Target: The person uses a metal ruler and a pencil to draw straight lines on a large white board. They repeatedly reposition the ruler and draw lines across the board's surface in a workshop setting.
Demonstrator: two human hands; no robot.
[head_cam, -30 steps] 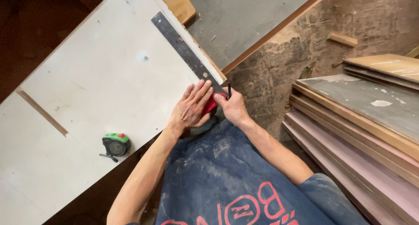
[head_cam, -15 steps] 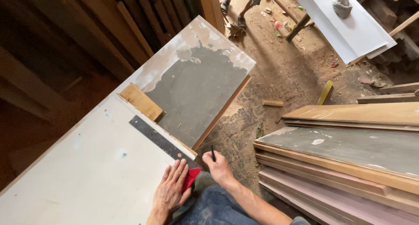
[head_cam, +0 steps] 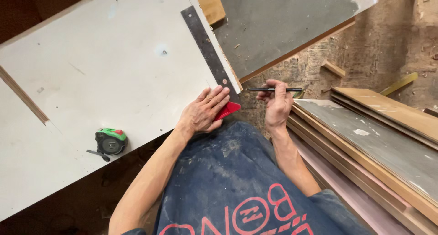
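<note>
The left hand [head_cam: 204, 111] lies flat, fingers together, on the red handle [head_cam: 227, 109] of a try square whose steel blade [head_cam: 208, 50] runs along the white board's [head_cam: 105, 75] right edge. Off that edge, the right hand [head_cam: 275, 103] pinches a pencil [head_cam: 273, 89] level. A green tape measure [head_cam: 110, 141] sits near the board's near edge.

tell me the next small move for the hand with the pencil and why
Probably bring the right hand and its pencil back to the square's metal blade. The left hand presses the square flat on the white board, while the pencil is off the board edge, in the air.
</note>
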